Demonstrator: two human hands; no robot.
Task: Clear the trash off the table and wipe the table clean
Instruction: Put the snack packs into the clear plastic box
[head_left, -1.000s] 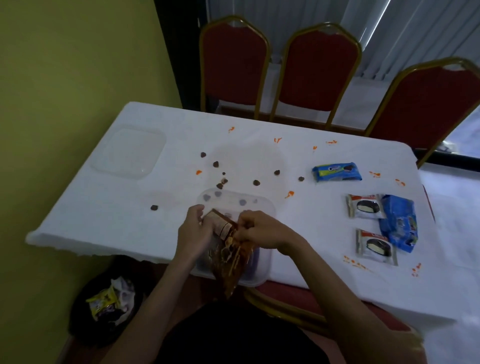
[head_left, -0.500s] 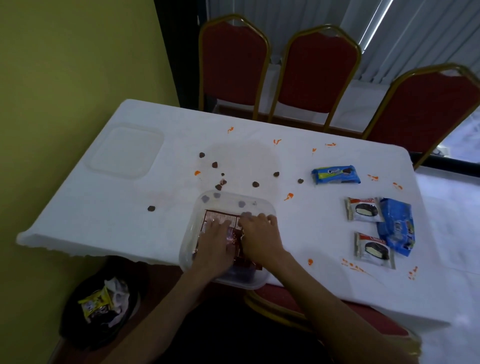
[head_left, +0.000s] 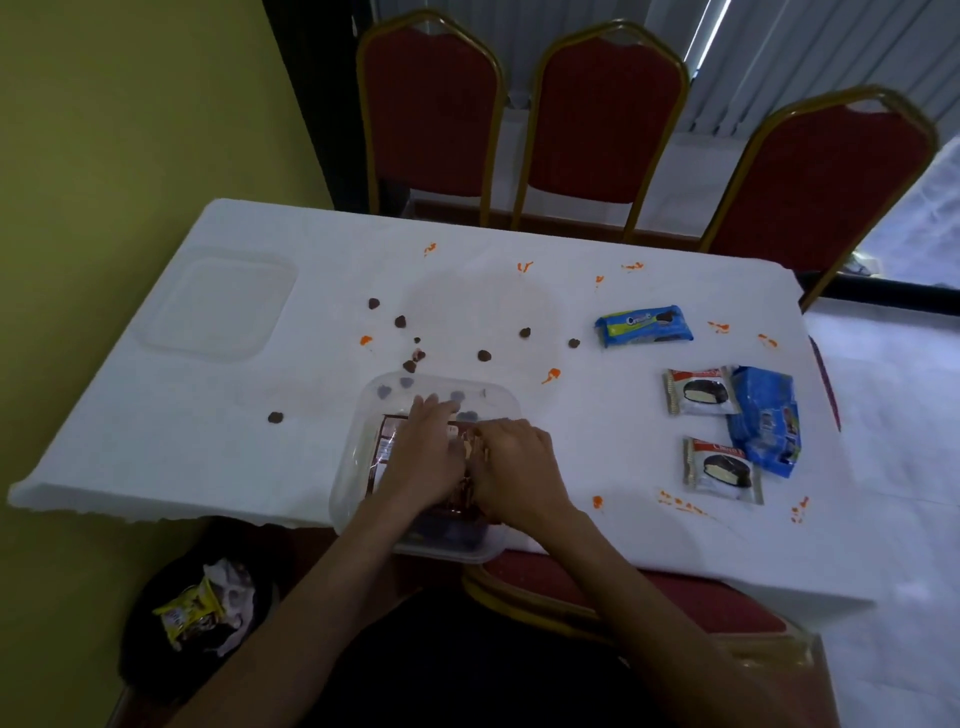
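A clear plastic container (head_left: 353, 457) sits at the near edge of the white table (head_left: 156, 415). Both hands are inside it, pressing a brown wrapper (head_left: 387, 441) flat. My left hand (head_left: 426, 452) lies palm down on the wrapper with fingers spread. My right hand (head_left: 514, 467) lies beside it, fingers curled on the wrapper's crumpled middle. Several dark chocolate crumbs (head_left: 484, 356) and orange smears (head_left: 550, 374) dot the tablecloth. A blue cookie pack (head_left: 644, 325), two white snack-cake packs (head_left: 698, 392) and a blue wrapper (head_left: 766, 418) lie at the right.
A clear lid (head_left: 218, 306) rests at the table's far left. A black bin (head_left: 197, 613) with a yellow wrapper stands on the floor at the lower left. Three red chairs (head_left: 602, 119) line the far side. Another red chair (head_left: 623, 587) is under the near edge.
The hands held the brown wrapper up above the container's near edge. They have lowered it into the container and now press it flat.
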